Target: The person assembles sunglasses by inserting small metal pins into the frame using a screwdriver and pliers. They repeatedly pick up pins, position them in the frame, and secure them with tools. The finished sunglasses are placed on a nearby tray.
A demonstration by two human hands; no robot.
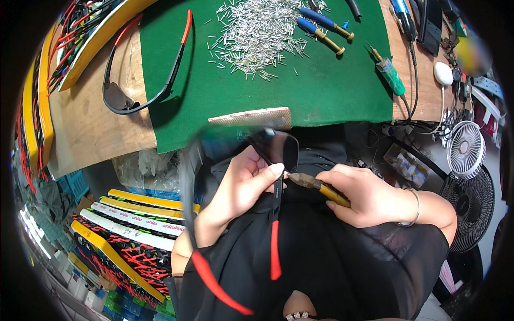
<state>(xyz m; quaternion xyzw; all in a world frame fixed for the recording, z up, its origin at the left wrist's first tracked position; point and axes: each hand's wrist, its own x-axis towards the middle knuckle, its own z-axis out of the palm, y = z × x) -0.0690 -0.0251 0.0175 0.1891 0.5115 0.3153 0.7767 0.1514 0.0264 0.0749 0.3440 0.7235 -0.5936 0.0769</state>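
Pins (257, 40) heap the far tabletop (337, 88). Your left hand (242, 183) pinches sunglasses (285, 150), your right hand (364, 197) clasps pliers (304, 181) at the hinge (285, 175); temple (277, 198) looks placed, hinge seemingly unfinished.

Bare hands: 2, left hand (245, 181) + right hand (360, 193). Sunglasses: 2 pairs up front, 1 held pair (285, 148), 1 loose pair (122, 99). Red temple tips (276, 254): 4 on those, 2 each. Pliers (327, 192): just 1. Blue-handled tools (307, 25): 2. Green-handled tool (391, 77): 1. Fans: 2, white fan (467, 150) + black fan (467, 211). Bracelet (416, 206): 1. Green mat (342, 91): 1. Silver pins (249, 40): way too many lol, heaped up, can't get real number. Red-tipped stuff (136, 254) stacked at left: lost count too, sorry.
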